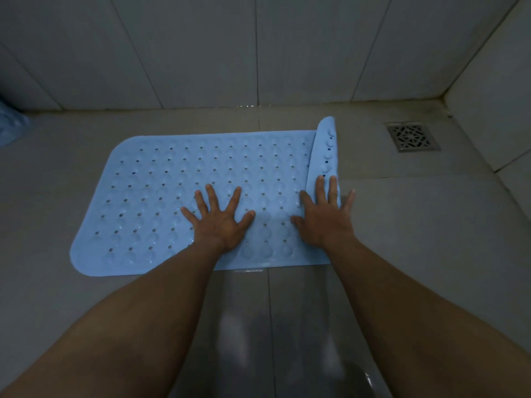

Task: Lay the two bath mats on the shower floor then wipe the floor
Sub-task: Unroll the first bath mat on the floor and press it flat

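Observation:
A light blue bath mat (161,202) with holes and suction cups lies mostly flat on the grey tiled shower floor (416,225). Its right end (326,150) is still curled up in a roll, underside showing. My left hand (219,218) presses flat on the mat with fingers spread. My right hand (324,216) lies flat with straight fingers against the near part of the curled end. A second blue mat (11,124) shows only as a corner at the far left edge.
A square metal floor drain (412,137) sits in the back right corner. Tiled walls (258,47) close off the back and right. The floor looks wet and shiny near me.

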A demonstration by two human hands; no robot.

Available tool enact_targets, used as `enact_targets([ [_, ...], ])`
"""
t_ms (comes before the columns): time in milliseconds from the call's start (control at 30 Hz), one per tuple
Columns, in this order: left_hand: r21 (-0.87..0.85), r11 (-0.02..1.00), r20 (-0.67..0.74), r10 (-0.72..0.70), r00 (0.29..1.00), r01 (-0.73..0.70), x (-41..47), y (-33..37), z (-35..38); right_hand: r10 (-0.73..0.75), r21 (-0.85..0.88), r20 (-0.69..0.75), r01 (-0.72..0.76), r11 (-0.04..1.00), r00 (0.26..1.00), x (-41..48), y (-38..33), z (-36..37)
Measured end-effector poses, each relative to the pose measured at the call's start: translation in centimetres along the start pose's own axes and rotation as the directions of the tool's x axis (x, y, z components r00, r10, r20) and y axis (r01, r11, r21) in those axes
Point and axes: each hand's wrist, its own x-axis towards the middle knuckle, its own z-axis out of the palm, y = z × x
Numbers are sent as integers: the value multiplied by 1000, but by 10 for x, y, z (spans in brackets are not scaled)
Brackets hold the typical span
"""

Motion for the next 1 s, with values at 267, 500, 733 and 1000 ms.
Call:
enact_targets([
  [267,25,994,-93,109,990,-107,8,53,-2,152,80,-35,-149,986,988,-11,10,10],
  [500,54,991,-82,128,988,-124,9,81,9,186,-35,-206,-197,980,961,-18,36,11],
  [733,90,986,-122,150,981,-139,9,81,14,74,-202,-144,-103,974,987,-13,41,7],
  [1000,78,984,-134,169,976,-160,10,90,16,175,-201,-6,-172,964,985,-15,46,6],
])
